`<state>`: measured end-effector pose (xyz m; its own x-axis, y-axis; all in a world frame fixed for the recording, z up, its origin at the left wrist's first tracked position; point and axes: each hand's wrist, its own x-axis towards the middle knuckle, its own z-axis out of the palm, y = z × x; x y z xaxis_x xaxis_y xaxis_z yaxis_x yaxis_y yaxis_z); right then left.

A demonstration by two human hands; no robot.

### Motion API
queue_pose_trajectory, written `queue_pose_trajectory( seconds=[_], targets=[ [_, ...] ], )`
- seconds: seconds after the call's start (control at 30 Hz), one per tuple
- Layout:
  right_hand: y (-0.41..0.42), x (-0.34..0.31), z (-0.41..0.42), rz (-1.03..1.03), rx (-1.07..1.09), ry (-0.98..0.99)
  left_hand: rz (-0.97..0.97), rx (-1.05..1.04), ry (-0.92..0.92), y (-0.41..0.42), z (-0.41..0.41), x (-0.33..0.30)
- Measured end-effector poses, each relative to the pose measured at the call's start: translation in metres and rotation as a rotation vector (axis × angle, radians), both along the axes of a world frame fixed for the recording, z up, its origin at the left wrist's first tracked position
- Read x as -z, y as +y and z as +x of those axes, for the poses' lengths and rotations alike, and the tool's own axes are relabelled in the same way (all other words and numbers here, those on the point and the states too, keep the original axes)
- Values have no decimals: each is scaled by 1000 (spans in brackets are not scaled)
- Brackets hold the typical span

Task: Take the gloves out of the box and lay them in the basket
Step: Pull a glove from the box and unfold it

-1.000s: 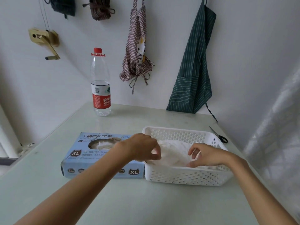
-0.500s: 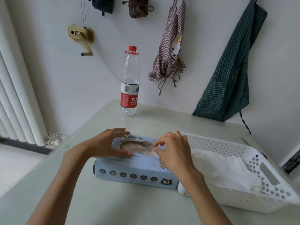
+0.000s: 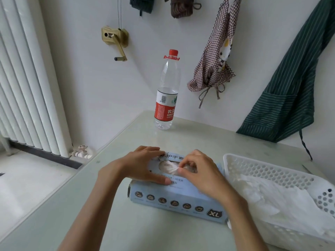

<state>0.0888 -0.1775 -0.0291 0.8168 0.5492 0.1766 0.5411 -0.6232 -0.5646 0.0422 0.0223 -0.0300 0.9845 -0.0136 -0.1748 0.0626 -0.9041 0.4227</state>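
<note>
Left hand (image 3: pixel 143 164) lies flat on the blue glove box (image 3: pixel 178 200), fingers straight, on the tabletop (image 3: pixel 199 134). Right hand (image 3: pixel 198 173) pinches a white glove (image 3: pixel 169 166) at the box opening. White basket (image 3: pixel 268 166), just right of the box, holds more gloves (image 3: pixel 282 201).

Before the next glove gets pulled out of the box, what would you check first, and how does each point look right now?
1. Right hand pinches a glove at the box opening: ok.
2. Left hand rests flat on the box, steadying it: ok.
3. Basket stands right beside the box, within easy reach: ok.
4. Room left in the basket above the gloves already there: ok.
5. Only one glove pinched, not several: cannot tell.
6. Bottle stands well behind the box, out of the path to the basket: ok.
</note>
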Motion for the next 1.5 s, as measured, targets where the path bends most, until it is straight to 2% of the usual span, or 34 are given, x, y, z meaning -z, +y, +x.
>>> queue_pose_trajectory(
  seconds=[0.07, 0.17, 0.27, 0.33, 0.4, 0.47, 0.6, 0.73, 0.83, 0.9, 0.93, 1.03, 1.07, 1.2, 1.27, 1.33, 1.43, 1.5],
  targets=[
    [-9, -12, 0, 122, -22, 84, -7, 3, -3, 1, 0, 1],
    [-20, -24, 0, 357, 32, 61, 8, 6, -14, 1, 0, 1],
    [-23, -25, -5, 332, 35, 100, 53, 12, -41, -2, -2, -2],
    [-25, -23, -1, 371, 103, 11, 46, 13, -76, -4, -4, -7],
    [-27, -25, 2, 375, 92, 10, -35, 27, -188, -7, -4, -13],
    [-24, -25, 1, 403, 25, 108, -142, 54, -322, -12, -4, -19],
    [-10, -25, -7, 601, 54, 163, -330, 82, -460, -28, 1, -22],
    [-8, -25, -8, 524, 65, 122, -425, 38, -554, -29, 7, -19],
    [-22, -25, -3, 251, 19, 218, -521, 3, -583, -22, 7, -20],
    [-26, -23, -1, 169, 32, 168, -593, -3, -560, -20, 4, -23],
    [-26, -23, -1, 229, 52, 155, -642, -16, -539, -19, 4, -23],
    [-26, -27, 3, 603, 74, 297, -797, -118, -514, -18, 5, -22],
    [-26, -29, 4, 667, 83, 302, -816, -171, -510, -18, 5, -22],
    [-21, -27, 3, 732, 142, 100, -649, -305, -524, -16, 11, -19],
    [-20, -27, 2, 708, 126, 28, -627, -376, -632, -13, 9, -22],
    [-19, -28, 1, 660, 69, 27, -659, -245, -688, -12, 5, -29],
    [-14, -29, -2, 636, -30, 80, -612, 65, -489, -20, -2, -33],
    [-12, -30, -3, 630, -44, 94, -504, 119, -426, -23, 0, -26]
  ],
)
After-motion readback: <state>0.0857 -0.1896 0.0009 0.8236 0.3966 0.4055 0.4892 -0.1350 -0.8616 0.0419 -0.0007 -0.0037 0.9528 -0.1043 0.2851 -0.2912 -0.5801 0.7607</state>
